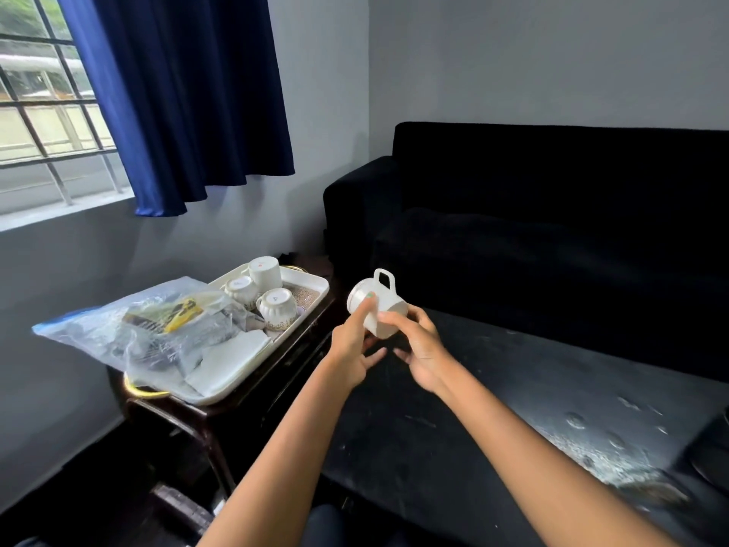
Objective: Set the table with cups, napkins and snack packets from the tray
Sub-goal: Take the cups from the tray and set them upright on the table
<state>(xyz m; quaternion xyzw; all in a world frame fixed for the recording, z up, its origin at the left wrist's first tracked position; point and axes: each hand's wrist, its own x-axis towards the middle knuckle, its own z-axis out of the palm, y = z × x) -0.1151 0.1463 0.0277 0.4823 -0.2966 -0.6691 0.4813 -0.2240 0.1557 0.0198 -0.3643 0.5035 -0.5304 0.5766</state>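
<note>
A white cup (384, 300) with its handle pointing up lies tilted on its side in the air above the dark table (513, 408). My left hand (353, 349) touches its base with a raised finger, and my right hand (420, 351) holds its side near the rim. On the white tray (315, 284) to the left stand three more cups (264, 272) upside down, beside white napkins (232, 355) and a clear plastic bag (130, 329) with snack packets (177, 313) inside.
The tray rests on a small dark wooden side stand (221, 420) under the window. A black sofa (552, 215) runs behind the table. A dark object (710, 448) sits at the table's right edge.
</note>
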